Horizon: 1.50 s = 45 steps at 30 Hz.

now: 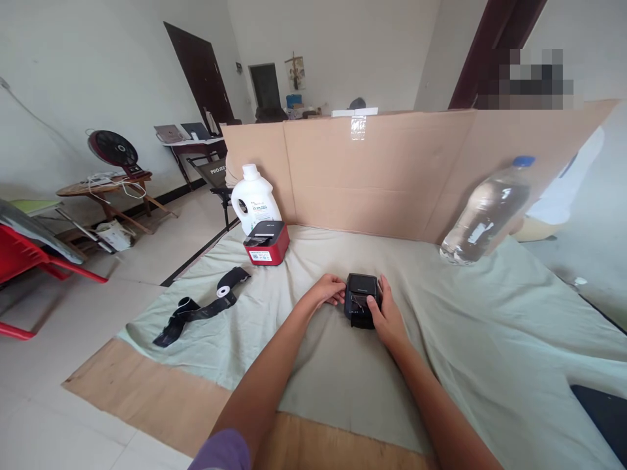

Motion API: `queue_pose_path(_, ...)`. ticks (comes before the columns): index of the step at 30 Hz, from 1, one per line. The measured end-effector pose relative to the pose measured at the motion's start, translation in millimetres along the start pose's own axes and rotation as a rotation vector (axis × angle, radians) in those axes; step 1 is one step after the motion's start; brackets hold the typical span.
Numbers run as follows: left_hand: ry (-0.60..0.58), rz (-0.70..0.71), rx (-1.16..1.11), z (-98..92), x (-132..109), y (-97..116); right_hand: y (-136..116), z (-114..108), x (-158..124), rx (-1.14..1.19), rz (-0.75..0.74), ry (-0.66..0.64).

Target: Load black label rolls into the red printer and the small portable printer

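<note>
A small black portable printer [361,301] lies on the pale green cloth, between my hands. My right hand [388,314] grips it from the right, with the thumb over its top and the fingers along its side. My left hand [331,289] is closed, its curled fingertips at the printer's left edge; their exact hold is partly hidden. Farther left stands a red and black printer [268,245] with a white label on its front. Two black rolls with unwound strips lie left of my arms, one with a white roll core [223,292].
A white jug [255,199] stands behind the red printer. On the right, a large clear bottle with a blue cap [490,212] leans by the upright cardboard panel [372,189]. A dark flat object [602,418] lies at the right edge. Bare wood [147,385] shows along the front.
</note>
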<state>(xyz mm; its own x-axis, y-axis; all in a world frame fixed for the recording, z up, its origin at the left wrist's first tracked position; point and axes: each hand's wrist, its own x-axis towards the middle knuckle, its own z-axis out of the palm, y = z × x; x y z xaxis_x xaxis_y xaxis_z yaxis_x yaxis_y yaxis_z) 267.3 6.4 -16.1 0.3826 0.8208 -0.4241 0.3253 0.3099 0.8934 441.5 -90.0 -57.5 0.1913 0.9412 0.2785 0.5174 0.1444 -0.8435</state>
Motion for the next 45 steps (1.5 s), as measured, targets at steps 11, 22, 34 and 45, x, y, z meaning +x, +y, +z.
queue_pose_path(11,-0.001,-0.016,0.015,2.3,2.2,0.3,2.0,1.7,0.6,-0.042,-0.059,0.004)
queue_pose_path(22,-0.106,0.086,0.008,-11.3,-17.1,2.9,-1.1,1.7,1.0,-0.036,-0.062,-0.001)
queue_pose_path(34,0.269,0.517,0.148,2.4,29.9,-6.2,9.7,3.1,4.5,0.045,-0.095,-0.003)
queue_pose_path(45,0.450,0.483,0.362,4.8,25.4,-11.8,9.3,4.1,4.5,-0.011,-0.099,0.005)
